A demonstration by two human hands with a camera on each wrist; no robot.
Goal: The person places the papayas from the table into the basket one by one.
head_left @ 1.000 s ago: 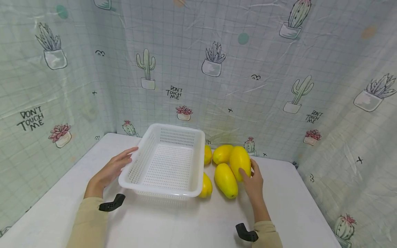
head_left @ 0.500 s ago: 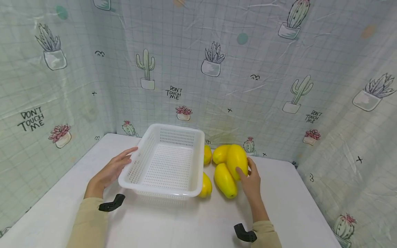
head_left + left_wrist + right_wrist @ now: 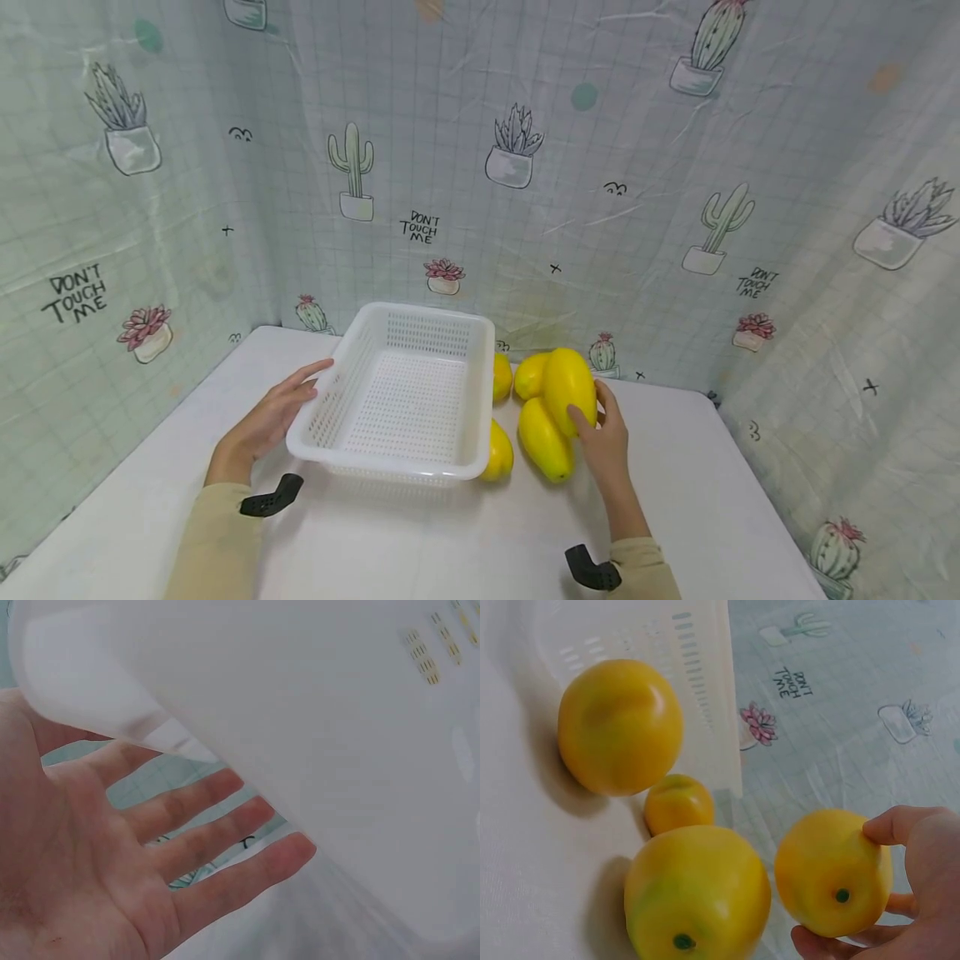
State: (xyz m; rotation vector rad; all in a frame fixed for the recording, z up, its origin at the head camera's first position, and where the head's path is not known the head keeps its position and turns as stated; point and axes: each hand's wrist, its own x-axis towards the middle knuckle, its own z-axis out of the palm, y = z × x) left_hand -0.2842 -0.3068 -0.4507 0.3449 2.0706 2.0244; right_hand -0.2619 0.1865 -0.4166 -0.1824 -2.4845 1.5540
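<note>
My right hand (image 3: 606, 433) holds a yellow papaya (image 3: 568, 390) between thumb and fingers. It overlaps two other papayas in the head view, one in front (image 3: 543, 437) and one behind (image 3: 530, 375). In the right wrist view the held papaya (image 3: 832, 874) shows a small green stem mark at its near end. My left hand (image 3: 262, 425) is at the left side of a white perforated plastic basket (image 3: 405, 400), fingertips right at its rim. The left wrist view shows those fingers (image 3: 217, 870) spread and nearly straight against the basket wall. Nothing lies inside the basket.
Two more yellow fruits, one at the back (image 3: 502, 377) and one in front (image 3: 498, 454), are partly hidden behind the basket's right side. Everything stands on a white table (image 3: 420, 550). A curtain (image 3: 480, 167) printed with cacti encloses the back and sides.
My right hand has shifted slightly left with the papaya, which now covers more of the fruit behind it. The left hand and the basket have stayed in place.
</note>
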